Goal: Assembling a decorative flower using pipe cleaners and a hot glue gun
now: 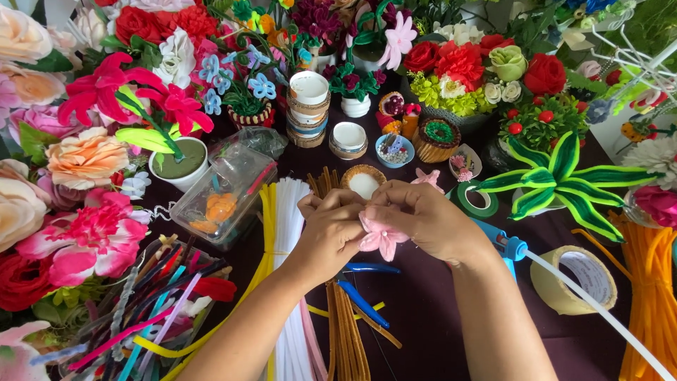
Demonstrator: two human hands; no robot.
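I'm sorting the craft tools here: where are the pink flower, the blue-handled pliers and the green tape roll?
pink flower [381,242], head view, on its petals below the fingers.
blue-handled pliers [363,303], head view, on one blue handle.
green tape roll [466,204], head view, on its left rim.

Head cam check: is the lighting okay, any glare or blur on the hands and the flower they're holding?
Head view: even, soft daylight, no harsh shadows; left hand, right hand and pink flower are sharp; mild glare on the white rod; slight wide-angle stretch at the edges.

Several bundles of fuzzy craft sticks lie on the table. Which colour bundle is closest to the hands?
The brown bundle: it runs right beneath the left hand and right hand. The white bundle lies just beside it, the orange bundle far off at the right edge.
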